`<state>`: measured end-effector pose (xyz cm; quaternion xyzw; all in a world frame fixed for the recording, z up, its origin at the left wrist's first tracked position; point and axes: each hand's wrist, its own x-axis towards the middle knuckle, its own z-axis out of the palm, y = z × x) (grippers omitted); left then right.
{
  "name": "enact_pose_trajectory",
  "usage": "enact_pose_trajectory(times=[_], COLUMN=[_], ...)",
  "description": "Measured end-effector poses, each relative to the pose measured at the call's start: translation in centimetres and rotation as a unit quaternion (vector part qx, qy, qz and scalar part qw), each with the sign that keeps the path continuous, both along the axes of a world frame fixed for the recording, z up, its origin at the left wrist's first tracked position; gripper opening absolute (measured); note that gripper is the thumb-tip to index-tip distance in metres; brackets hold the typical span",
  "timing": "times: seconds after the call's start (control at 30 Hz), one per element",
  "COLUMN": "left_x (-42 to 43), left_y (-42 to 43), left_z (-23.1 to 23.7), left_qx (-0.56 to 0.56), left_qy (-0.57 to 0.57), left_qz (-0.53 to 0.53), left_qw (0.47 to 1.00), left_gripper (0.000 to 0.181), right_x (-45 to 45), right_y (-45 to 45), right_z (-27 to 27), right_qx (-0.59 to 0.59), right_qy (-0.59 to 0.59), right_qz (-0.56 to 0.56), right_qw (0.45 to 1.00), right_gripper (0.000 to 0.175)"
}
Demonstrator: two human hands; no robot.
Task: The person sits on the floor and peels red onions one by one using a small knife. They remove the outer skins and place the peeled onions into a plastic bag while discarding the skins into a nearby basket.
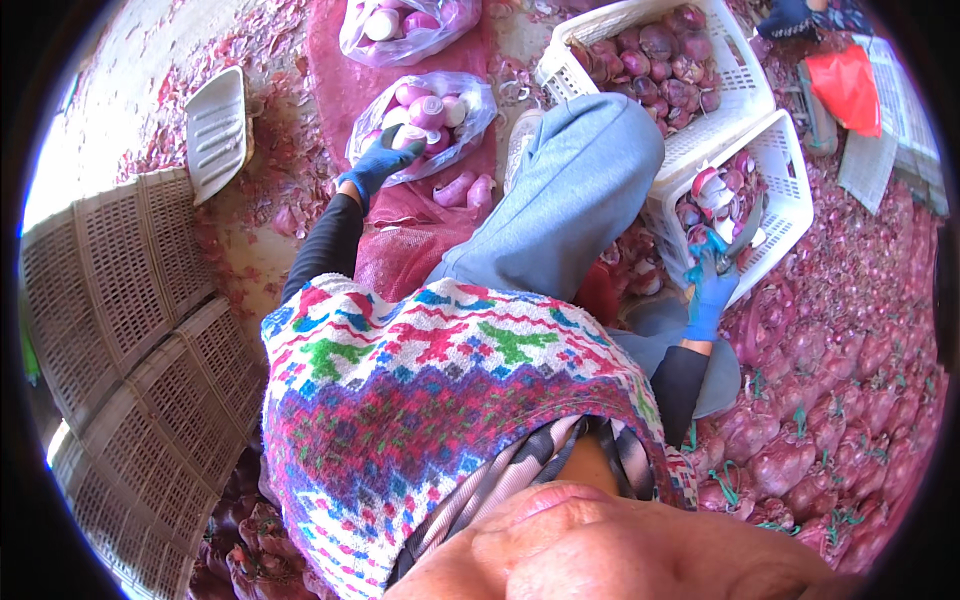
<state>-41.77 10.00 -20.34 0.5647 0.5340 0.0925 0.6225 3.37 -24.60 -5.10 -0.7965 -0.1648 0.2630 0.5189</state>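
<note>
My left hand (381,166), in a blue glove, reaches over the near edge of a clear plastic bag (480,112) filled with peeled red onions (427,112). Its thumb and fingers are spread beside a pale onion (409,136); whether they grip it cannot be made out. In my right hand (709,281), also gloved in blue, is a knife (748,234) with its blade pointing up and away. That hand is over the near side of a white plastic crate (796,187) holding onion skins and trimmings (716,193).
Beyond stands another white crate (739,79) of unpeeled onions (656,45). A second bag (409,41) of peeled onions lies farther off. Two peeled onions (454,190) rest on red netting (405,255). A dustpan (219,124), stacked crates (124,255) and mesh onion sacks (780,457) surround me.
</note>
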Motion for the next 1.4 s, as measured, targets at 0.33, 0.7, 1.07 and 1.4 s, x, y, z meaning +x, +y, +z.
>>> enact_pose_trajectory(times=[0.33, 0.7, 1.07, 1.4], left_x=[6.0, 5.8, 8.1, 8.4], left_y=[-8.5, -12.4, -11.0, -2.7], left_z=[-4.1, 1.0, 4.3, 6.1], left_qx=[-0.008, 0.025, 0.244, 0.252], left_qy=[-0.117, -0.07, 0.131, 0.125], left_qz=[0.126, 0.198, 0.064, 0.044], left_qw=[0.985, 0.977, 0.959, 0.959], left_gripper=[0.081, 0.088, 0.098, 0.068], right_x=[-2.0, -10.8, -15.1, -14.3], right_y=[26.1, 35.3, 31.6, 32.3], right_z=[3.8, -21.6, -26.1, -11.7], right_qx=[0.053, -0.12, -0.048, 0.062], right_qy=[0.045, 0.169, 0.162, 0.31], right_qz=[0.423, 0.638, 0.514, 0.427], right_qw=[0.904, 0.742, 0.841, 0.847], right_gripper=[0.033, 0.051, 0.031, 0.023])
